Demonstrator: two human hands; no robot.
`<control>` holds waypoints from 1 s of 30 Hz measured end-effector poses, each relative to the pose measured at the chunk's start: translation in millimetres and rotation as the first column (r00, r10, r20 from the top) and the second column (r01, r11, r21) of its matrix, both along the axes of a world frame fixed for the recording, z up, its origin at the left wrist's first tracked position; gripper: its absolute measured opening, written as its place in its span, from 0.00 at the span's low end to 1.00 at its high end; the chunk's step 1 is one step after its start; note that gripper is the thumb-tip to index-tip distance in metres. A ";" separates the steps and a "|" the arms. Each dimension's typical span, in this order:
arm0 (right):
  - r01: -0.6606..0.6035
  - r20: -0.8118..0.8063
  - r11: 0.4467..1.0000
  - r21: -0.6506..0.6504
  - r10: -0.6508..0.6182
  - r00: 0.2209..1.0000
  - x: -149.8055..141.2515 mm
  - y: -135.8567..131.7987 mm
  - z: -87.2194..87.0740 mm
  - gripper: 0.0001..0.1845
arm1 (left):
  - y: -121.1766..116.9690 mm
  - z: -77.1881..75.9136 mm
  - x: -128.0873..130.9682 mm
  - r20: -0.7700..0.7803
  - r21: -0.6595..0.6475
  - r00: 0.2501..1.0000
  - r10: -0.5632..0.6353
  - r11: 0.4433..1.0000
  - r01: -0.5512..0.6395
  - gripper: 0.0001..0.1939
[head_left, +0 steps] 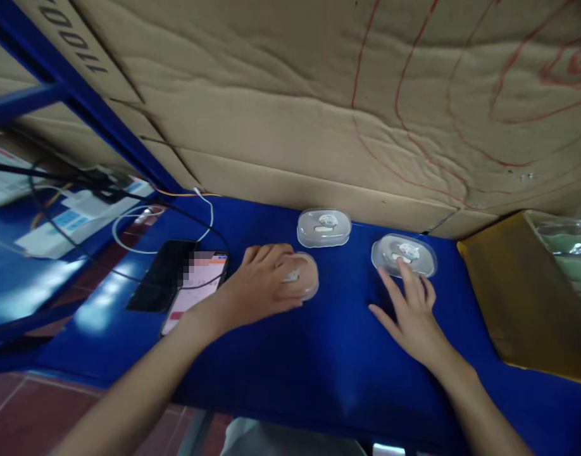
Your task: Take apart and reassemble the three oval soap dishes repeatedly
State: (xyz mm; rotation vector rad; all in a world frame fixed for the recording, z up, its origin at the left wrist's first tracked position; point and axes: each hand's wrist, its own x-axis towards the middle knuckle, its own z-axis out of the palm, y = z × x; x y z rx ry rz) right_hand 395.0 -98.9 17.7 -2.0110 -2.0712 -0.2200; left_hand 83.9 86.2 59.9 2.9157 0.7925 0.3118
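My left hand [259,282] curls around a small oval plastic case [307,273], which looks pinkish and has a pale label; it rests on the blue table. Spread and bent, the fingers of my right hand [416,313] reach over the front of another translucent oval case [421,253] with a round white label. Whether a fingertip touches that case I cannot tell. A third similar case [314,237] lies farther back, between my hands, with nothing on it.
A phone with a lit screen [198,278] and a dark device [160,272] lie left of my left arm, with cables across them. At the right stands an open cardboard box [528,304] holding plastic-wrapped items. A cardboard wall [271,139] rises behind the table [319,361].
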 end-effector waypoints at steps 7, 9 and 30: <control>-0.261 -0.059 0.958 -0.119 0.256 0.965 -27.9 -3.1 -3.6 0.39 | -9.7 -0.5 4.4 0.039 -0.218 0.992 -0.119 0.968 0.125 0.32; -0.292 -0.078 0.948 -0.127 0.284 0.956 -29.6 -3.9 -6.4 0.39 | -3.5 -1.4 3.7 0.077 -0.191 0.995 -0.062 0.979 0.076 0.33; -0.347 -0.107 0.923 -0.169 0.332 0.937 -30.3 -5.0 -3.7 0.35 | 29.6 -22.3 2.0 -0.024 -0.192 0.892 0.451 0.874 -0.447 0.32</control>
